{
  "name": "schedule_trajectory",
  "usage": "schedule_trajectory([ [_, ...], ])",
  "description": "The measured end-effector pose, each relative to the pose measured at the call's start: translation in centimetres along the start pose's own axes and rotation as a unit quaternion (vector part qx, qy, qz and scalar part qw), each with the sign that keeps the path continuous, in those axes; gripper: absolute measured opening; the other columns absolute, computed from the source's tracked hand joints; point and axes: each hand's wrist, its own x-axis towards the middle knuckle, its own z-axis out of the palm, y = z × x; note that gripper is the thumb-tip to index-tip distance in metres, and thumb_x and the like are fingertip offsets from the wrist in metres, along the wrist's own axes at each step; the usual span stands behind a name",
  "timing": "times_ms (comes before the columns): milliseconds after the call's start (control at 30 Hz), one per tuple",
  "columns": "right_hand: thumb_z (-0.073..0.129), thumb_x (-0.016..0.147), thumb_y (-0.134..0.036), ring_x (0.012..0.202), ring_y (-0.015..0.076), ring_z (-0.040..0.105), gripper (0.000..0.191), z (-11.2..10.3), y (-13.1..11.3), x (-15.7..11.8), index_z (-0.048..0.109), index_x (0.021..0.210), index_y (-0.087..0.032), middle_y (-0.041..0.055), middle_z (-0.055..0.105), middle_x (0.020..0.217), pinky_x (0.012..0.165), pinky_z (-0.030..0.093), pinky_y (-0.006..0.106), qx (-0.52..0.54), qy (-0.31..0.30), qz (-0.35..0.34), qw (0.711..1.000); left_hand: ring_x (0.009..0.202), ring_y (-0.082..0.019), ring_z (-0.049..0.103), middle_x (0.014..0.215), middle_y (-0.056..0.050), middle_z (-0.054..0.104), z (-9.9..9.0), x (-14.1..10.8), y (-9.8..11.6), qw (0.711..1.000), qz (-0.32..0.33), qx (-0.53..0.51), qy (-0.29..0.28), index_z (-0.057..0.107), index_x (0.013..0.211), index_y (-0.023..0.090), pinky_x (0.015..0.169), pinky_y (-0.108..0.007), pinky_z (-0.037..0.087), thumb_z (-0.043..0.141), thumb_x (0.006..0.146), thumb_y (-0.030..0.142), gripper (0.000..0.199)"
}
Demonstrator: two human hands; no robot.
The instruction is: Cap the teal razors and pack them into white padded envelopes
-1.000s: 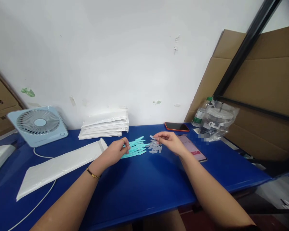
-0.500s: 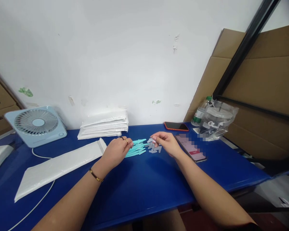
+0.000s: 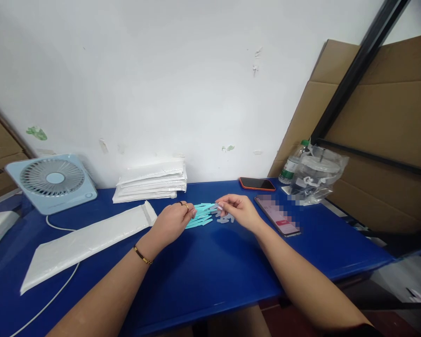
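Observation:
My left hand is closed in a pinch on a thin teal stick, which looks like an eyebrow razor and points right. Between the thumb and fingers of my right hand is a small translucent grey cap. The cap is at the stick's tip; whether it is on it I cannot tell. Several more teal eyebrow razors lie in a loose pile on the blue table, beside and partly behind my left hand. Several loose grey caps lie under my right fingers.
A flat white packet lies at left, with a stack of white packets behind. A light-blue fan and its cable stand further left. Two phones, a bottle and a bagged cup are at right.
My right hand has moved slightly left with the grey cap, up to the teal stick's tip. My left hand has shifted slightly right, and the gap between the hands is smaller.

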Motion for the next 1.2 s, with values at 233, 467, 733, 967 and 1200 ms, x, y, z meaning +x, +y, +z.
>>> schedule_trajectory([
  [233,0.062,0.079,-0.040,0.057,0.0120,0.060,0.030,-0.5,-0.3,0.0,0.068,0.094,-0.014,0.0015,0.063,0.061,0.053,0.046,0.023,-0.019,0.019,-0.019,0.999,0.069,-0.016,0.052,0.073,-0.001,0.056,-0.2,0.1,-0.6,1.000,0.004,0.011,0.006,0.055,0.073,0.020,0.064,-0.028,0.037,0.026,0.094,0.034,0.038],
  [467,0.064,0.076,-0.043,0.059,0.0129,0.063,0.033,1.2,0.0,-0.3,0.067,0.093,-0.014,0.0027,0.066,0.064,0.057,0.049,0.024,0.013,-0.053,0.019,0.998,0.069,-0.016,0.054,0.075,-0.003,0.057,0.6,0.2,0.5,0.998,0.023,0.051,-0.006,0.059,0.079,0.020,0.066,-0.029,0.038,0.024,0.095,0.037,0.042],
  [733,0.072,0.069,-0.038,0.064,0.0151,0.064,0.031,-4.8,0.7,1.1,0.069,0.087,-0.014,0.0051,0.069,0.069,0.061,0.050,0.027,0.007,0.122,-0.029,0.992,0.138,-0.031,0.015,0.150,-0.014,0.021,3.6,-0.3,-1.9,0.995,-0.053,0.077,0.019,0.019,0.144,0.015,0.108,-0.048,0.020,0.027,0.088,0.061,0.074],
  [967,0.072,0.068,-0.035,0.070,0.0169,0.064,0.027,-4.7,3.3,3.1,0.071,0.084,-0.014,0.0074,0.071,0.079,0.067,0.049,0.028,-0.092,0.096,-0.012,0.991,0.140,-0.030,0.010,0.153,-0.008,0.014,4.9,-0.8,-1.9,0.991,-0.006,0.067,-0.119,0.014,0.146,0.023,0.110,-0.055,0.010,0.021,0.086,0.066,0.074],
  [1200,0.068,0.070,-0.030,0.064,0.0155,0.063,0.019,-1.3,4.5,5.1,0.074,0.084,-0.017,0.0036,0.071,0.073,0.061,0.048,0.025,-0.218,-0.017,-0.001,0.976,0.140,-0.029,0.008,0.153,-0.007,0.011,4.3,-4.6,1.6,0.988,0.029,0.046,-0.144,0.010,0.146,0.026,0.111,-0.054,0.009,0.025,0.085,0.066,0.074],
])
